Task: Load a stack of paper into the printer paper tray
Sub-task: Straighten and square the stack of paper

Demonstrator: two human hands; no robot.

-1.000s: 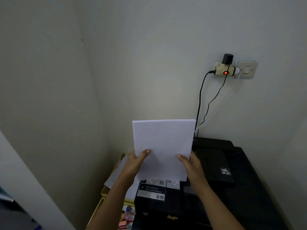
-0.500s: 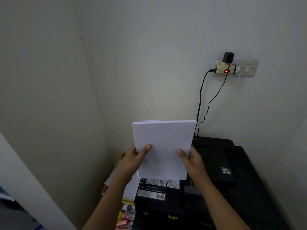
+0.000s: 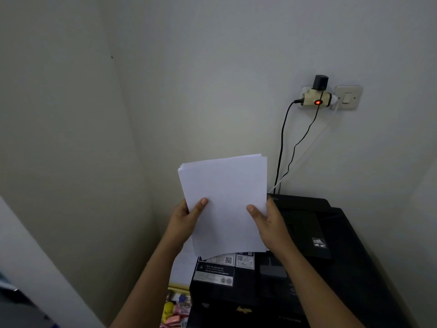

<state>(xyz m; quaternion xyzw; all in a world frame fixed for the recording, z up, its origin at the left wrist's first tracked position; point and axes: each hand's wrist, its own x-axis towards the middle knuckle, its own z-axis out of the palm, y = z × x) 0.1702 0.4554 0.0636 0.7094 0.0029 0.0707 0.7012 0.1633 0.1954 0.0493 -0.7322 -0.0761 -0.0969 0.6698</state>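
I grip the paper stack point(image 3: 224, 202) with my left hand point(image 3: 186, 217) and right hand point(image 3: 267, 221), upright above the printer point(image 3: 307, 268) at 5 o'clock. Nothing's loaded yet; insertion remains.

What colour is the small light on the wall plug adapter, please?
Red-orange, glowing on the adapter in the head view.

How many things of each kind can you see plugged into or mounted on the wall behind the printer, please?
Light switch: 1
Plug adapter with a red light: 1
Black charger block: 1
Black cables: 2
White cable: 1
Total: 6
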